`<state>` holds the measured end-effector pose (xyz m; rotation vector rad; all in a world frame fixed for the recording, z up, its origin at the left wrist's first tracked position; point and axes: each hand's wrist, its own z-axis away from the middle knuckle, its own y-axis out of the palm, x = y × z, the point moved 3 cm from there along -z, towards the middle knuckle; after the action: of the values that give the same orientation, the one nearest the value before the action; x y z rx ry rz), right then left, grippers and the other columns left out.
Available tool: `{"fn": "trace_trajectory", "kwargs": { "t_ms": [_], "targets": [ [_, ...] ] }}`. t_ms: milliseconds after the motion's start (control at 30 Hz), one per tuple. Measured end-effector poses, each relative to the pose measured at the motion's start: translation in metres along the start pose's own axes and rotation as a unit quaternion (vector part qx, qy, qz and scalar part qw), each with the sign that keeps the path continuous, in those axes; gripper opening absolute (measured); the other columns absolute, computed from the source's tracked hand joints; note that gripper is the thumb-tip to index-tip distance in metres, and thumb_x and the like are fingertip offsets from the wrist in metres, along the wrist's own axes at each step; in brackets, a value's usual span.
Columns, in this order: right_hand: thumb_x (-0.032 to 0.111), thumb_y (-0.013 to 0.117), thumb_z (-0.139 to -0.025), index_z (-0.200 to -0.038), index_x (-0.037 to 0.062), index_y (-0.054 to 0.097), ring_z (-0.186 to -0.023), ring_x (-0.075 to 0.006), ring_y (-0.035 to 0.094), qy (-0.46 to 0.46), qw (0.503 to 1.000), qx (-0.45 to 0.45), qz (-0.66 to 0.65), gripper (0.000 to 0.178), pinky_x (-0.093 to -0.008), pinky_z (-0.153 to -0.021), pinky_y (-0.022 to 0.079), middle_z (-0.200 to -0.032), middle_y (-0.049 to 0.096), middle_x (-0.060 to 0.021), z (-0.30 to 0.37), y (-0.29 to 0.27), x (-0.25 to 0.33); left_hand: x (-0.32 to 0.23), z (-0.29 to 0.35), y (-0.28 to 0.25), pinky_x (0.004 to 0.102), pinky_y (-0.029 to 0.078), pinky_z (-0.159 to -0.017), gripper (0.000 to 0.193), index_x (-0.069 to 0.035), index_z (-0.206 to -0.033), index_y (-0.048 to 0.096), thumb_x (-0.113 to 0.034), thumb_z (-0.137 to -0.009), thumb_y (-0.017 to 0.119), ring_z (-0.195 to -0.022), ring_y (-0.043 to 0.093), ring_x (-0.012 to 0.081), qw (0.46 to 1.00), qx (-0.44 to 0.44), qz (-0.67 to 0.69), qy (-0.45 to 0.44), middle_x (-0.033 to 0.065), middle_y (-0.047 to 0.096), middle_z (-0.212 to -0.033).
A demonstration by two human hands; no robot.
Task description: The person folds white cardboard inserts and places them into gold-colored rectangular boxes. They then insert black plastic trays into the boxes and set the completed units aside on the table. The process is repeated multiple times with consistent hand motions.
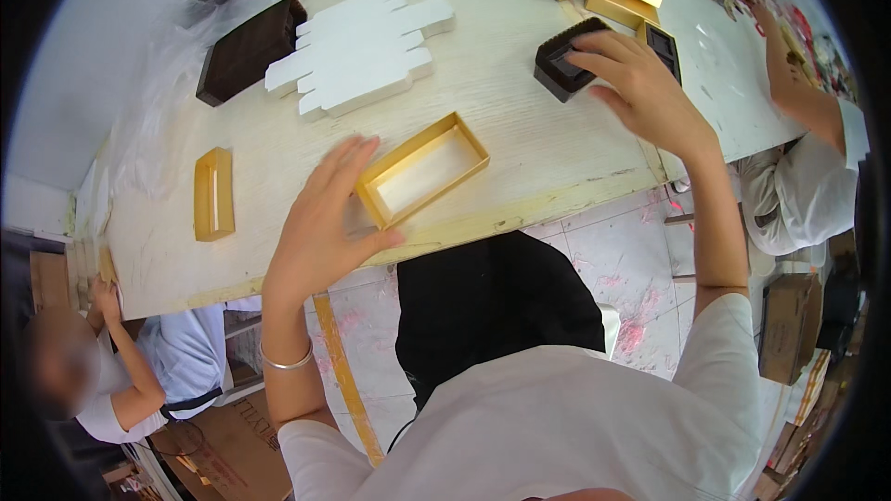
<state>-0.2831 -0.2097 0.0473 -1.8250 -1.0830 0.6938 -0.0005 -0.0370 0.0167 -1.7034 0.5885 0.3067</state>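
On the table in front of me sits an open gold box, rectangular, with a pale inner bottom. Around its left end my left hand is spread, thumb by the near corner and fingers by the far side; whether it touches the box I cannot tell. Farther right, my right hand reaches over a dark plastic tray with ridged edges, possibly several nested together. The fingers are apart over the tray's inside, the thumb stands off its near side, and the hand covers part of it.
A stack of flat white box blanks lies beyond, beside a long dark stack of trays. Another gold box stands at the left. Several gold boxes are piled far right. Co-workers sit left and right.
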Motion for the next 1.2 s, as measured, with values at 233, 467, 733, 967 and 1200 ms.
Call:
{"fn": "trace_trajectory", "kwargs": {
  "t_ms": [233,467,733,967,1200],
  "targets": [
    [0.000,0.065,-0.079,-0.087,-0.0026,0.055,-0.084,-0.0278,0.052,0.028,0.988,0.023,-0.149,0.013,-0.0335,-0.074,0.043,-0.084,0.053,-0.0109,-0.007,0.027,-0.025,-0.002,-0.005,0.024,0.0353,0.046,-0.086,0.067,-0.003,-0.133,0.044,-0.018,-0.075,0.074,-0.101,0.054,0.0309,0.992,-0.016,0.126,0.006,0.0150,0.054,-0.120],
    [0.018,0.061,-0.090,-0.109,0.0031,0.056,-0.099,-0.0131,0.051,0.074,0.868,-0.047,-0.490,0.024,-0.0255,-0.085,0.042,-0.112,0.053,-0.0020,-0.037,-0.011,0.000,-0.012,0.000,0.031,0.0367,0.046,-0.085,0.077,-0.007,-0.139,0.037,-0.013,-0.071,0.075,-0.099,0.055,0.0323,0.989,-0.019,0.147,-0.026,0.0167,0.054,-0.114],
    [0.019,0.053,-0.093,-0.113,0.0085,0.056,-0.084,-0.0158,0.055,0.169,0.789,0.442,-0.392,0.022,-0.0278,-0.075,0.045,-0.094,0.060,-0.0059,-0.082,0.032,0.076,-0.021,-0.005,0.034,0.0366,0.048,-0.079,0.087,-0.012,-0.142,0.029,-0.011,-0.069,0.076,-0.090,0.058,0.0311,0.972,-0.010,0.222,-0.071,0.0159,0.055,-0.116],
    [0.007,0.054,-0.086,-0.117,0.0068,0.051,-0.087,-0.0230,0.058,-0.013,0.892,0.179,-0.415,0.031,-0.0347,-0.078,0.048,-0.100,0.061,-0.0135,-0.054,0.061,0.074,-0.018,-0.012,0.036,0.0346,0.050,-0.071,0.059,-0.008,-0.124,0.045,-0.016,-0.073,0.073,-0.081,0.059,0.0290,0.994,-0.027,0.105,-0.008,0.0108,0.055,-0.108],
    [-0.003,0.041,-0.078,-0.141,0.0144,0.039,-0.096,-0.0180,0.057,0.065,0.826,0.060,-0.557,0.065,-0.0275,-0.077,0.051,-0.135,0.043,-0.0115,-0.043,0.032,0.059,-0.020,-0.015,0.047,0.0330,0.049,-0.066,0.056,-0.003,-0.119,0.047,-0.024,-0.075,0.074,-0.074,0.058,0.0242,0.995,-0.089,0.052,-0.015,0.0116,0.057,-0.099]
  ]
}}
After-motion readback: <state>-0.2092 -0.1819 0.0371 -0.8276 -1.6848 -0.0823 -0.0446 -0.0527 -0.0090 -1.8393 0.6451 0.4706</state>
